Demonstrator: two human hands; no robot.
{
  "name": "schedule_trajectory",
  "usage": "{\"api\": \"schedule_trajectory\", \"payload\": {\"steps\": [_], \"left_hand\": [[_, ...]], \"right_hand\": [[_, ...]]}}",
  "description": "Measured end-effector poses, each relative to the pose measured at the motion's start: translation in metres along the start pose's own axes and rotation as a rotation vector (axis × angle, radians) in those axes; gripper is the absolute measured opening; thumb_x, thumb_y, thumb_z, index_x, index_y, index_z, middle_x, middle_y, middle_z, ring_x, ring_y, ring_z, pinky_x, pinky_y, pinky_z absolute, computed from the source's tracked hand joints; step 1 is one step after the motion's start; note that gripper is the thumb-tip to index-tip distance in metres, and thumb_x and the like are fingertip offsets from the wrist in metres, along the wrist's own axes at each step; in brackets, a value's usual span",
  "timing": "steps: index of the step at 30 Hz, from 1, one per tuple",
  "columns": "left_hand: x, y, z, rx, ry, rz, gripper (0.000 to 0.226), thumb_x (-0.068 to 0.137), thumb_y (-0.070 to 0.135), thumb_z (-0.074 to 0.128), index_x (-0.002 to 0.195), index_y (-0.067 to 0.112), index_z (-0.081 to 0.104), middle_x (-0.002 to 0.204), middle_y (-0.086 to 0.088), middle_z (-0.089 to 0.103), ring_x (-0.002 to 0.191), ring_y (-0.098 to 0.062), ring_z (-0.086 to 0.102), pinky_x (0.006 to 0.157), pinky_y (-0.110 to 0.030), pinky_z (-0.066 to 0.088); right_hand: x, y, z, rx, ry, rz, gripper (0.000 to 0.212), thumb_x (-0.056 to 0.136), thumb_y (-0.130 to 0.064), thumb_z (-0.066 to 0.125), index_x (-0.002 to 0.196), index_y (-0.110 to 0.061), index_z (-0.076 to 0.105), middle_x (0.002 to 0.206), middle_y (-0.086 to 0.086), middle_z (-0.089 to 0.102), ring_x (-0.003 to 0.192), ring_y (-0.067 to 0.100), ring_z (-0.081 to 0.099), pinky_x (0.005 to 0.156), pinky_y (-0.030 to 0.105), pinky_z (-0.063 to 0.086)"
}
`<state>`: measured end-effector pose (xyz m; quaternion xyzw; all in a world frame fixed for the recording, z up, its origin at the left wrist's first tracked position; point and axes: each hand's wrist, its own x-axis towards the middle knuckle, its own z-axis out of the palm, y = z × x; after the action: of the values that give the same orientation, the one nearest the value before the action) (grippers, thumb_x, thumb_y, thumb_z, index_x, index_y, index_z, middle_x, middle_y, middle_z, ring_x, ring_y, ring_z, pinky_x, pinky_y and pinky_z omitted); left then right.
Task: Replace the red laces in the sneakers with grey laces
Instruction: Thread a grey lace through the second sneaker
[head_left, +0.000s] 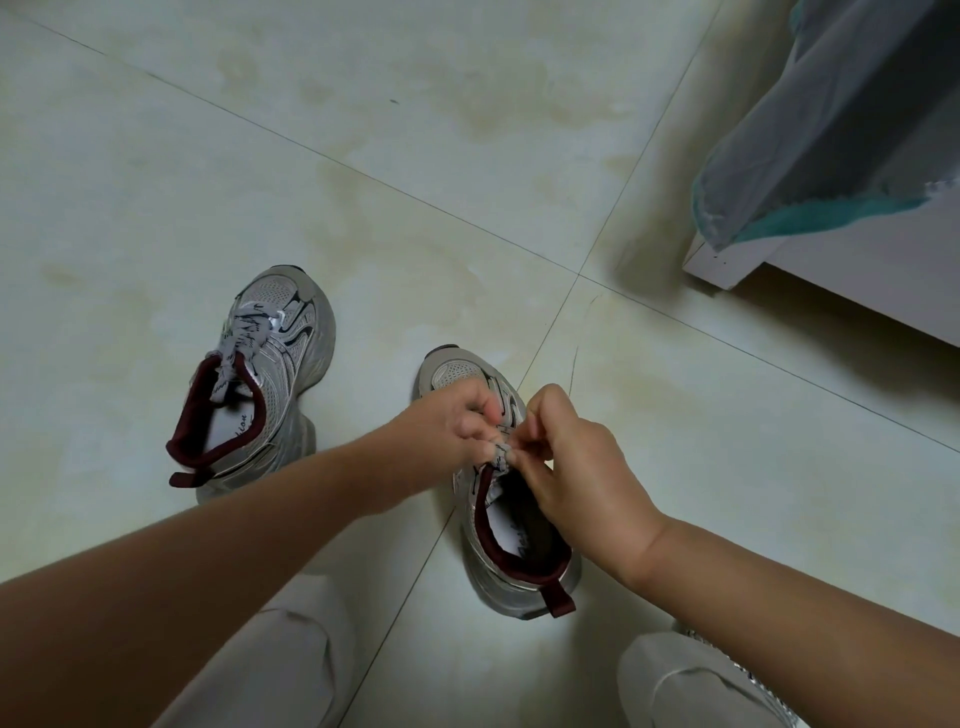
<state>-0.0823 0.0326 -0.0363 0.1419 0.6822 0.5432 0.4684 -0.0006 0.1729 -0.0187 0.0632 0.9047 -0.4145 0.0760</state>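
A view from above looks down at a pale tiled floor (415, 156) with two silver-grey sneakers standing side by side, toes pointing away from the viewer.

The left sneaker (270, 374) stands alone, untouched. It has a dark red lining around the opening and a grey lace (249, 332) with dark printed lettering threaded up its front, the ends tucked down toward the opening.

The right sneaker (509, 509) stands just to the right, a little nearer the viewer, with the same dark red lining and a red pull tab at the heel. Both hands meet over its upper eyelets. The left hand (457, 421) is curled, fingers bunched together and pinching a grey lace end (500, 460) at the top of the tongue. The right hand (571, 467) comes in from the right, its fingers also curled, the fingertips pinching the same bit of lace right beside the left fingers. The two hands touch or nearly touch there.

Two knees in light trousers (291, 665) show at the bottom edge. At the upper right, a white furniture corner (727, 265) is draped with grey and teal cloth (810, 156).
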Motion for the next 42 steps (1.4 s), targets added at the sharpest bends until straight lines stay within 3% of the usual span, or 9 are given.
{"api": "schedule_trajectory", "payload": {"steps": [3,7,10,15,20,27,30,37,42], "left_hand": [[0.005,0.006,-0.004,0.199,-0.066,-0.03,0.024,0.08,-0.003,0.052,0.083,0.02,0.047,0.075,-0.012,0.055,0.069,-0.015,0.046,0.068,-0.027,0.036],[0.011,0.02,-0.001,0.823,-0.075,0.095,0.028,0.086,-0.001,0.043,0.088,0.027,0.044,0.084,-0.001,0.06,0.075,-0.012,0.049,0.067,-0.027,0.039],[0.006,0.019,0.004,0.955,-0.057,0.196,0.026,0.084,-0.003,0.043,0.1,0.018,0.046,0.083,0.005,0.056,0.073,-0.014,0.045,0.064,-0.024,0.03],[0.0,0.003,-0.011,0.176,-0.168,-0.006,0.028,0.075,0.012,0.053,0.099,0.025,0.048,0.074,-0.003,0.054,0.063,-0.006,0.045,0.061,-0.018,0.036],[0.0,-0.014,-0.001,-0.276,0.037,-0.07,0.045,0.063,0.014,0.062,0.107,0.007,0.053,0.073,-0.006,0.061,0.064,-0.012,0.054,0.062,-0.018,0.045],[0.0,-0.009,0.014,-0.425,0.28,-0.17,0.017,0.076,0.004,0.059,0.09,0.012,0.055,0.05,0.0,0.054,0.048,-0.008,0.047,0.047,-0.015,0.036],[0.0,-0.005,0.015,-0.388,0.298,-0.172,0.016,0.076,0.002,0.06,0.088,0.012,0.054,0.047,0.002,0.054,0.046,-0.008,0.046,0.043,-0.013,0.036],[-0.003,0.004,0.016,-0.355,0.301,-0.161,0.017,0.084,-0.01,0.055,0.083,0.008,0.055,0.048,0.003,0.061,0.044,-0.002,0.058,0.041,-0.011,0.041],[-0.003,0.007,0.01,-0.125,0.343,-0.108,0.019,0.077,-0.007,0.065,0.076,0.009,0.057,0.053,0.002,0.062,0.053,-0.012,0.058,0.059,-0.022,0.049]], "right_hand": [[-0.001,0.003,0.004,-0.136,0.025,-0.173,0.027,0.085,-0.004,0.049,0.081,-0.023,0.03,0.076,0.005,0.053,0.067,0.025,0.043,0.06,0.03,0.038],[0.0,0.009,0.004,-0.429,0.062,-0.485,0.015,0.073,-0.009,0.042,0.088,-0.011,0.042,0.069,0.003,0.048,0.069,0.012,0.03,0.058,0.019,0.024],[0.0,0.001,0.005,-0.226,0.012,-0.225,0.022,0.077,-0.004,0.048,0.086,-0.018,0.034,0.076,0.007,0.054,0.069,0.018,0.038,0.059,0.021,0.031],[0.003,-0.004,0.002,0.181,-0.042,0.04,0.031,0.084,-0.005,0.055,0.077,-0.025,0.033,0.078,0.004,0.06,0.069,0.019,0.052,0.067,0.034,0.044],[0.003,0.0,0.012,-0.1,0.094,-0.059,0.009,0.081,-0.009,0.052,0.075,-0.015,0.049,0.069,0.004,0.055,0.064,0.02,0.043,0.059,0.029,0.036],[0.002,0.003,0.012,-0.421,0.224,-0.119,0.016,0.071,-0.027,0.05,0.061,-0.016,0.056,0.059,-0.003,0.053,0.057,0.018,0.053,0.054,0.022,0.033],[0.004,0.001,0.012,-0.353,0.204,-0.114,0.009,0.059,-0.02,0.065,0.058,-0.016,0.057,0.056,-0.004,0.054,0.053,0.018,0.053,0.057,0.022,0.031],[0.006,0.001,0.003,-0.08,0.083,0.022,0.013,0.082,-0.017,0.06,0.07,-0.012,0.06,0.069,0.0,0.055,0.069,0.017,0.046,0.064,0.027,0.036],[0.016,-0.009,-0.009,-0.004,-0.054,0.181,0.023,0.076,-0.021,0.059,0.057,-0.018,0.046,0.057,-0.005,0.046,0.061,0.017,0.043,0.055,0.028,0.036]]}}
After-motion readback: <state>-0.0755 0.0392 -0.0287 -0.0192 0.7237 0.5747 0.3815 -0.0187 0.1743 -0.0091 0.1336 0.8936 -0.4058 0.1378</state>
